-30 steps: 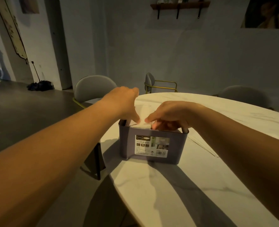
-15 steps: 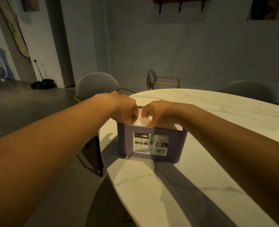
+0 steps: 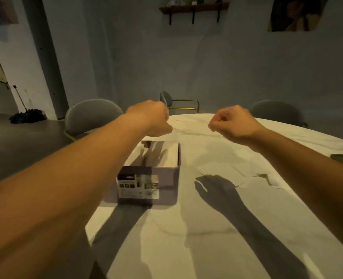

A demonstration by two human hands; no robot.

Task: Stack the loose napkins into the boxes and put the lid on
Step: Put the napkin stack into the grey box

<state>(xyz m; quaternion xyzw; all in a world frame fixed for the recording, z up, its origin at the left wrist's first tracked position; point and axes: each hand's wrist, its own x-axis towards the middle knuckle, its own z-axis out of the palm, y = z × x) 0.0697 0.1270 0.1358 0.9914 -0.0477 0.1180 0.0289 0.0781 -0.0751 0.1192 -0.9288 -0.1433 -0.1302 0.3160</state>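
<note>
Both hands curled into loose fists, holding nothing visible: left hand [image 3: 153, 119] just above the far rim of the box [image 3: 162, 184], right hand [image 3: 232, 123] further off at 2 o'clock. Round marble table [image 3: 186, 248], smooth and veined. Purple rectangular box, rigid walls, long axis running 12 to 6, open, white napkins [image 3: 169, 155] inside. Loose napkins [image 3: 227, 164] flat at 3 o'clock of box, nearer right hand. Lid not seen.

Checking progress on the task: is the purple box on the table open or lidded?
Open. The purple box has no lid; white napkins show inside.
</note>
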